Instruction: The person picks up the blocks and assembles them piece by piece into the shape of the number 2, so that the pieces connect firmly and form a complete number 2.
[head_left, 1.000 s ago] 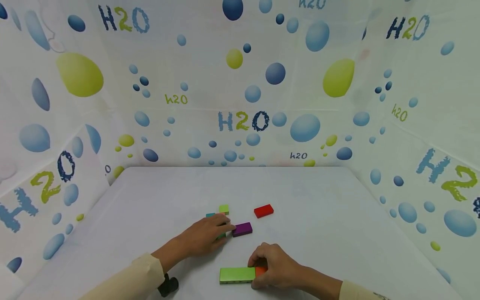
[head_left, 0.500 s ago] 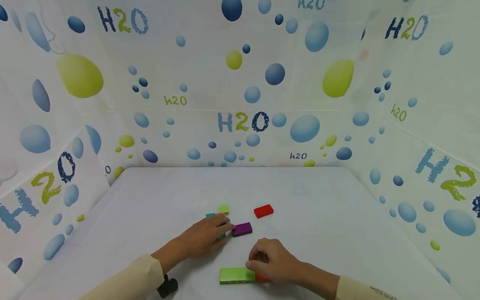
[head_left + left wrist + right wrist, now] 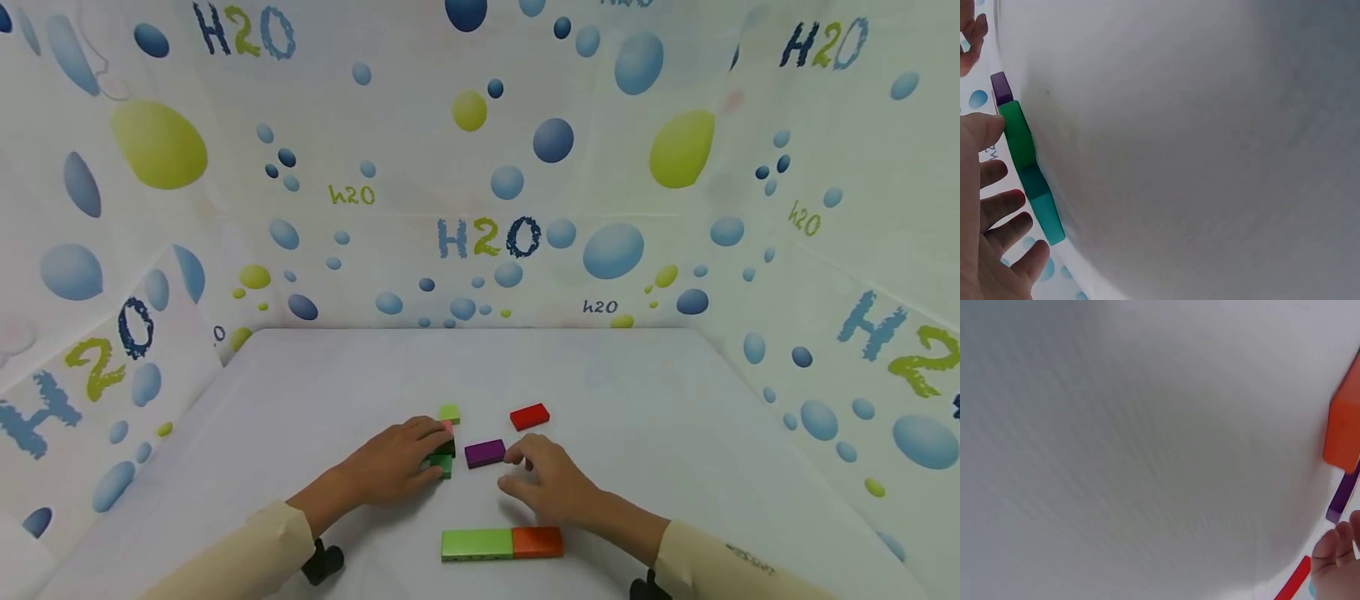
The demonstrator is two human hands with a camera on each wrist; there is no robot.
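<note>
My left hand (image 3: 397, 462) lies over a cluster of blocks, fingers spread and loosely bent. Beside it show a green block (image 3: 442, 465), part of a pink block (image 3: 447, 427) and a teal block (image 3: 1046, 206); the hand hides some of the cluster. A purple block (image 3: 485, 453) lies just right of the cluster. At its right end is my right hand (image 3: 555, 482), thumb and fingers apart with nothing between them; whether a fingertip touches the block I cannot tell. Nearer to me, a long light green block (image 3: 477, 545) and an orange block (image 3: 537, 542) sit end to end.
A red block (image 3: 529, 417) lies behind the purple one. Behind the cluster is a small lime block (image 3: 449, 414). The white table (image 3: 337, 367) meets a patterned sheet (image 3: 405, 275) at its back and sides.
My right hand has released the orange block, leaving it against the light green one, and moved forward to the purple block. The left hand has shifted slightly left, off the purple block's end.
</note>
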